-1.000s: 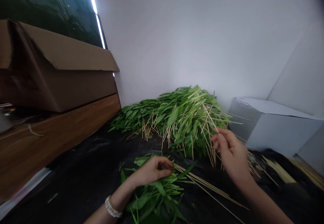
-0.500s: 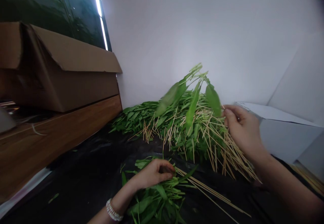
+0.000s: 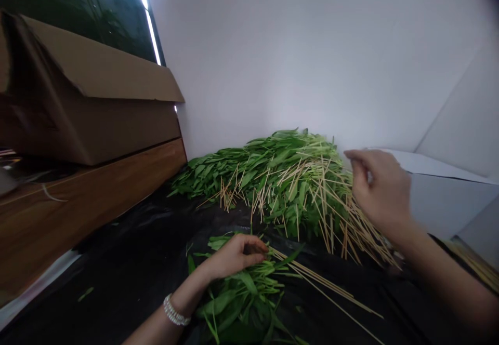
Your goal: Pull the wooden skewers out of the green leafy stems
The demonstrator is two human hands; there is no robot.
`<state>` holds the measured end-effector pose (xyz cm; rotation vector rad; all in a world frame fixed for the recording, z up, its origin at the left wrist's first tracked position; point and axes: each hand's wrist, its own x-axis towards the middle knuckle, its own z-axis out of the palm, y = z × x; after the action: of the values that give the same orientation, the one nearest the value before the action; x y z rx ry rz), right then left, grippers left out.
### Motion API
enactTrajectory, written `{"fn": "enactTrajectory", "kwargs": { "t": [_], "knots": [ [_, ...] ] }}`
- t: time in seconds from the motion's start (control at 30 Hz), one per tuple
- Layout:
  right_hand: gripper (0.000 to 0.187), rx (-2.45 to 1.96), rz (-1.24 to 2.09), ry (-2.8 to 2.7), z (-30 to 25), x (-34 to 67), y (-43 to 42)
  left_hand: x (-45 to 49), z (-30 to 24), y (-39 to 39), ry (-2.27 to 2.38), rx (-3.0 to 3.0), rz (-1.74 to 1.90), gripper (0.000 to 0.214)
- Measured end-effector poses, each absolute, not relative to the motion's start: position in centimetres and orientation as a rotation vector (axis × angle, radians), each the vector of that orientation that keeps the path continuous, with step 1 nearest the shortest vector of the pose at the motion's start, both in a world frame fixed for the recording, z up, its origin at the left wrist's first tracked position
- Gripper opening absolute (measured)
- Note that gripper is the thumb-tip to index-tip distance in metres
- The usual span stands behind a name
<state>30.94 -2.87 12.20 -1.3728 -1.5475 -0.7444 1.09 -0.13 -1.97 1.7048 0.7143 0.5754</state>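
Note:
My left hand, with a white beaded bracelet on its wrist, lies over a small heap of green leafy stems. Its fingers are curled toward the thumb, and whatever they hold is hidden. Several thin bamboo skewers stretch from just beyond its fingertips to the lower right. Raised at the right, my right hand has its thumb and forefinger slightly apart with nothing between them. To its left is a big pile of skewered greens, their skewers sticking out toward me.
An open cardboard box stands on a wooden surface at the left. Black plastic sheeting covers the work surface. A white wall rises behind the pile, and a white box stands behind my right forearm.
My right hand has let go of a skewer of greens, which now lies on the big pile. The left hand has stayed in place on the small heap. The view has shifted slightly.

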Motion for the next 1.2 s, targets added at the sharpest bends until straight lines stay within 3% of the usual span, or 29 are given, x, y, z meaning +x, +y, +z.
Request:
{"fn": "enactTrajectory", "kwargs": {
  "t": [0.13,0.27,0.43,0.57,0.87,1.2],
  "knots": [
    [0.021,-1.245,-0.612,-1.888,7.9,25.9,-7.2,0.8,-1.7,0.5,0.789,1.682,0.665,0.029],
    [0.021,-1.466,-0.301,-2.350,3.4,23.0,-7.3,0.3,-1.0,1.2,0.829,1.655,0.776,0.030],
    [0.011,-1.778,-0.097,-2.440,0.7,23.5,-7.1,-0.1,0.0,1.0,0.863,1.760,0.772,0.029],
    [0.006,-1.903,-0.068,-2.467,-0.3,24.4,-7.6,0.0,0.2,0.3,0.843,1.907,0.672,0.026],
    [0.020,-1.884,-0.185,-2.470,-1.5,24.0,-7.3,0.5,-0.8,-0.3,0.853,2.374,0.608,0.013],
    [0.022,-1.800,-0.436,-2.257,0.0,26.4,-7.0,0.4,-0.4,0.1,0.865,2.116,0.778,0.014]
  ]
}}
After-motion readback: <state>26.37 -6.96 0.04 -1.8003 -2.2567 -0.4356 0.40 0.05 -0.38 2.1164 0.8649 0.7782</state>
